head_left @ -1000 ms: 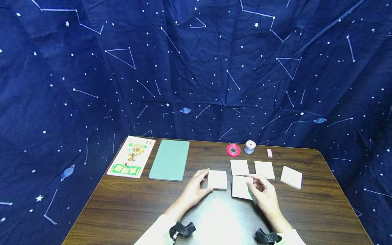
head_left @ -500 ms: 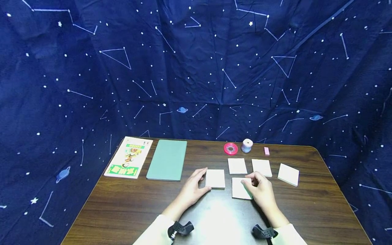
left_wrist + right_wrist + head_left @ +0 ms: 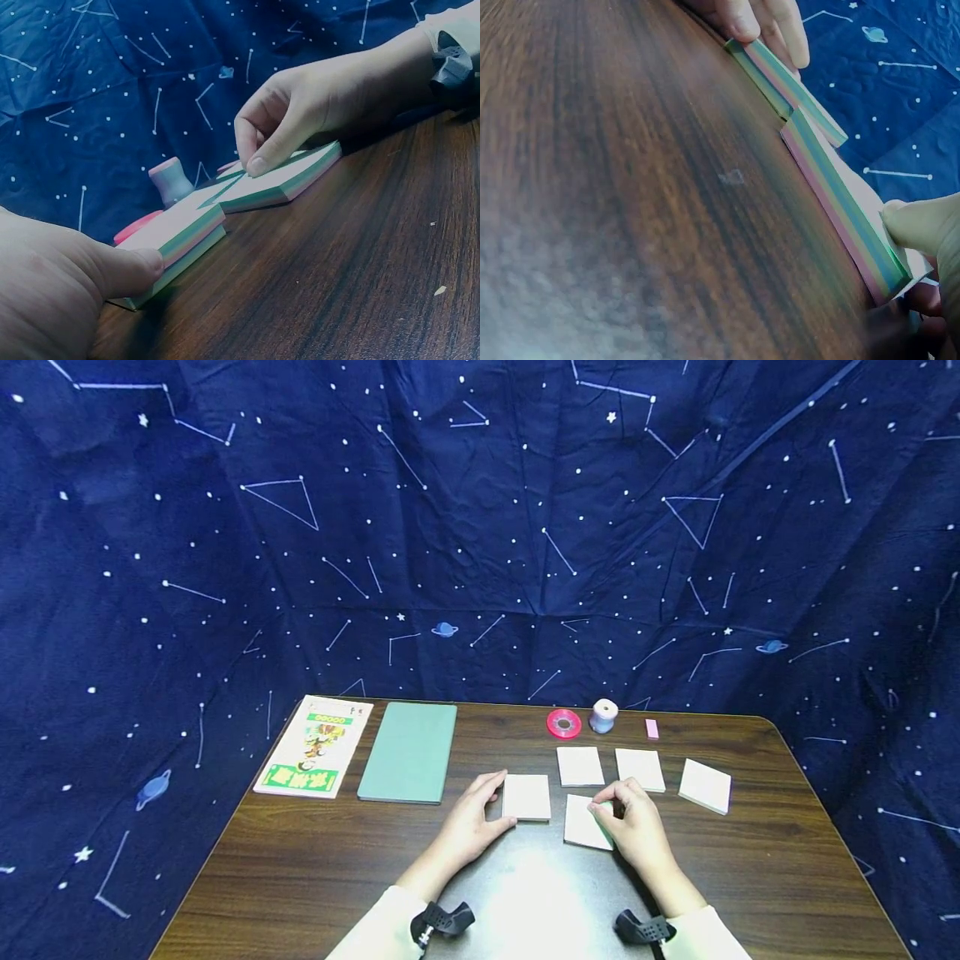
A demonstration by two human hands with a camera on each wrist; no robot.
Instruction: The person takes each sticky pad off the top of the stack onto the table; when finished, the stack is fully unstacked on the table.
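Note:
My left hand holds a square sticky note pad by its left side, thumb at the near corner and a finger at the far one. In the left wrist view that pad lies on another, slightly offset. Just right of it, my right hand pinches the right edge of a second sticky note pad, its thumb on the white top. Striped pastel sides of this pad show in the right wrist view. The right fingertips below the pad are partly hidden.
Three more white-topped pads, a left one, a middle one and a right one, lie behind. Beyond are a red ring-shaped roll, a pale spool and a pink eraser-like block. A green notebook and a booklet lie left.
My right hand has brought its pad down toward me, away from the pad behind, and turned it slightly. My left hand keeps its hold. The head view has shifted slightly.

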